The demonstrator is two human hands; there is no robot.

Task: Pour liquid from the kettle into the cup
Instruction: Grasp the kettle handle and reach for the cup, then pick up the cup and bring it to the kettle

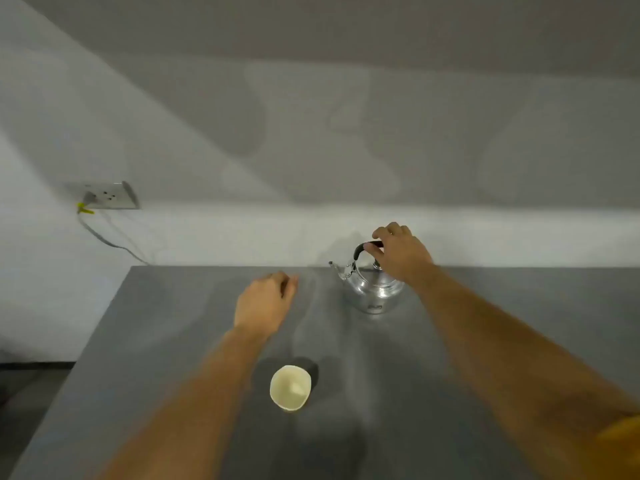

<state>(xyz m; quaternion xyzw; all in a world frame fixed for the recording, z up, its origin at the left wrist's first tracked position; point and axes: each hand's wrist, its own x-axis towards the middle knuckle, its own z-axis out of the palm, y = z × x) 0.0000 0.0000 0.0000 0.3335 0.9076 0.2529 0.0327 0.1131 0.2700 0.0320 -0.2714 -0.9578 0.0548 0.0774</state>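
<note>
**Opening stage: taking hold of the kettle, with the pour not yet begun**

We are reaching with our right hand (pixel 398 254) to the black handle (pixel 367 247) of the metal kettle (pixel 375 289); the fingers are curling over the top of the handle, though we cannot tell whether they are fully closing on it or only touching it. The kettle is standing upright on the grey table (pixel 485 341), near its far edge, with the spout (pixel 335 269) pointing to our left; nothing is leaving the spout. Our left hand (pixel 265 301) is hovering over the table to the left of the kettle, loosely curled and gripping nothing. The pale cup (pixel 290 387) is standing upright, nearer to us and well apart from the kettle; its inside is looking pale, and we cannot tell whether it holds any liquid. We are judging, therefore, that the task is only beginning; lifting the kettle, carrying it over the cup, tilting it and setting it down are all remaining.
</note>
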